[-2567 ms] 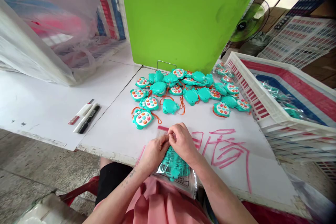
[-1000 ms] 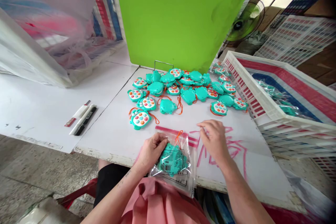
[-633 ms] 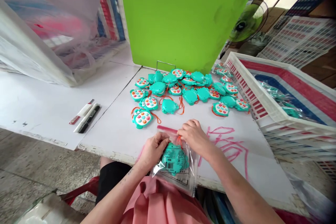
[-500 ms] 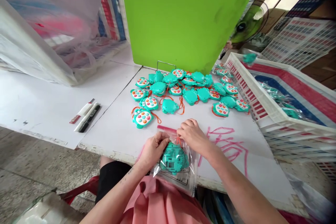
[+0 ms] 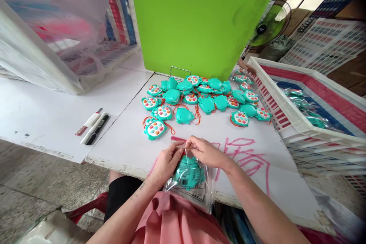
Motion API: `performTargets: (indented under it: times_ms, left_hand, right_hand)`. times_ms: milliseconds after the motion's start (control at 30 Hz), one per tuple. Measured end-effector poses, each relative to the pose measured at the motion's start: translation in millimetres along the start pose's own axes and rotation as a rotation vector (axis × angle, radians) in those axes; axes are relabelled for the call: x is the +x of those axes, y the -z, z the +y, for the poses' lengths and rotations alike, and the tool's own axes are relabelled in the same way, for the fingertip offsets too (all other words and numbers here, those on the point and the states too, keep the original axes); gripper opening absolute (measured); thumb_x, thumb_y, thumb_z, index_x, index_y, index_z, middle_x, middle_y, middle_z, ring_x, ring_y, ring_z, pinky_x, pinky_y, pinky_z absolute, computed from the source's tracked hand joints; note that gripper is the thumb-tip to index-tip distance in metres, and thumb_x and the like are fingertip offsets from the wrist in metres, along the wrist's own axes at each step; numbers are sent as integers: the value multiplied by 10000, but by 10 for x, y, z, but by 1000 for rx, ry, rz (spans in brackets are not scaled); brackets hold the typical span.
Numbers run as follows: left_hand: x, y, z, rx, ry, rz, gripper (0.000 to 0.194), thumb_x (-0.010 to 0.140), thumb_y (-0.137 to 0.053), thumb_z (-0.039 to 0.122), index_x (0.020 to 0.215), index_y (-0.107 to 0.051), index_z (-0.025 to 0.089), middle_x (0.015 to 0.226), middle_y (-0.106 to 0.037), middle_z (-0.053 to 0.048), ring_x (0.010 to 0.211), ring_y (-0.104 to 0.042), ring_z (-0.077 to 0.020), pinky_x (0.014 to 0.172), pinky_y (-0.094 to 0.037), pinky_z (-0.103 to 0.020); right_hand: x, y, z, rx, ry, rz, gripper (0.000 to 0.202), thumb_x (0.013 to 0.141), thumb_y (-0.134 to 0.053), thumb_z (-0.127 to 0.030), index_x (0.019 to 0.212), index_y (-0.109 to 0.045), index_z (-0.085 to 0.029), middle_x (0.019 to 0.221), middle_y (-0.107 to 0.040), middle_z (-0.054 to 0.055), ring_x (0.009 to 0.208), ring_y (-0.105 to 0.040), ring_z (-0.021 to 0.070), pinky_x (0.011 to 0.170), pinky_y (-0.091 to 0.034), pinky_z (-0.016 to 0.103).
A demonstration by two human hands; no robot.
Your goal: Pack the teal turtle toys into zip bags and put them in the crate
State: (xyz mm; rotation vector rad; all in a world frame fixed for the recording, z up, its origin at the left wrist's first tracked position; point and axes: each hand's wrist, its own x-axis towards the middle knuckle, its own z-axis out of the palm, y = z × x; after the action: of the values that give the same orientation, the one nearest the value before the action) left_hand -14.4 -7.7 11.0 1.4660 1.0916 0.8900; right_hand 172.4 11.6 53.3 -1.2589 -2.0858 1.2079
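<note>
Leftward across the bag's top had come the right hand (image 5: 204,152), from beside the orange cord to a place next to the left hand (image 5: 168,162). Half a second earlier the two had been apart; now their fingertips nearly met at the mouth of the clear bag (image 5: 194,197). Each grip was narrow, thumb and fingers pinched on the film, which stood up in a fold between them. That put the work at the mouth, with the teal toy (image 5: 188,173) lying inside the bag, its back upward behind the printing. Only a small reddish bit of the cord (image 5: 183,153) showed by the fingertips, so a snag there seemed the likeliest hindrance.

At the far right, a packed toy that had been in the air over the white basket (image 5: 323,137) was no longer there, and a co-worker's hand (image 5: 246,66) now showed by the basket's far corner. Packed toys (image 5: 317,120) lay inside it. Loose toys (image 5: 207,105) sat as before on the worktop (image 5: 122,137), beyond the hands and apart from the bag, below the green board (image 5: 197,19). Markers (image 5: 95,127) lay well off to the left.
</note>
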Motion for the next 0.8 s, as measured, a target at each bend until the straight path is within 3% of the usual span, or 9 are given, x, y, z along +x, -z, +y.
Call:
performTargets:
  times_ms: [100, 200, 267, 300, 333, 467, 567, 633, 800]
  left_hand:
    - [5, -9, -18, -61, -6, -36, 380, 895, -575, 378, 1233, -556, 205, 889, -746, -26, 761, -663, -170, 665, -475, -243]
    - [14, -19, -67, -104, 13, -30, 324, 900, -563, 358, 1181, -566, 197, 909, -755, -42, 788, -680, -173, 697, -494, -253]
    - [21, -23, -95, -127, 36, -13, 311, 890, -576, 362, 1149, -578, 188, 902, -757, -48, 795, -686, -180, 698, -503, -259]
    - [23, -24, -103, -138, 49, -6, 303, 882, -587, 364, 1125, -590, 182, 904, -757, -52, 803, -688, -184, 699, -507, -261]
    - [26, -25, -109, -151, 61, 0, 292, 874, -598, 367, 1096, -607, 177, 906, -756, -56, 809, -690, -187, 700, -510, -262]
    - [28, -33, -132, -204, 85, 38, 270, 839, -643, 383, 993, -662, 162, 897, -752, -64, 822, -689, -190, 708, -516, -261]
    - [26, -38, -169, -232, 90, 61, 283, 828, -660, 401, 981, -670, 163, 862, -746, -56, 778, -676, -179, 673, -506, -250]
    - [27, -38, -189, -243, 81, 65, 279, 829, -661, 405, 976, -670, 168, 853, -742, -48, 759, -667, -169, 659, -498, -241]
    - [22, -15, -151, -136, 43, 41, 256, 864, -613, 387, 1010, -687, 191, 908, -740, -40, 815, -661, -177, 727, -507, -258]
  right_hand:
    - [-102, 86, -21, 150, -8, 29, 232, 828, -426, -81, 986, -546, -201, 928, -659, 9, 786, -601, 132, 730, -470, 259]
    - [-193, 177, 33, 102, 1, 303, 127, 874, -496, -200, 980, -566, -199, 1055, -650, 56, 980, -591, 180, 879, -464, 332]
    - [-241, 207, 129, 31, -70, 505, 181, 872, -561, -317, 998, -578, -189, 1026, -644, 71, 934, -588, 189, 836, -476, 333]
    - [-261, 205, 187, 18, -125, 546, 248, 862, -586, -370, 1025, -583, -183, 991, -643, 70, 874, -589, 183, 785, -484, 323]
    - [-278, 189, 242, 22, -179, 537, 311, 854, -602, -411, 1058, -586, -178, 954, -640, 61, 815, -587, 174, 737, -484, 311]
    - [-315, 40, 358, 131, -263, 300, 439, 860, -598, -412, 1226, -554, -174, 796, -609, 0, 656, -548, 135, 607, -430, 266]
    - [-312, -54, 336, 271, -229, 315, 667, 862, -589, -336, 1448, -316, -172, 723, -579, -41, 624, -521, 124, 588, -396, 249]
    - [-306, -74, 316, 330, -212, 345, 755, 859, -586, -309, 1495, -207, -168, 722, -568, -50, 636, -517, 120, 602, -395, 245]
    - [-315, -39, 317, 309, -229, 329, 581, 823, -601, -256, 1377, -450, -171, 712, -563, -42, 615, -497, 116, 590, -389, 248]
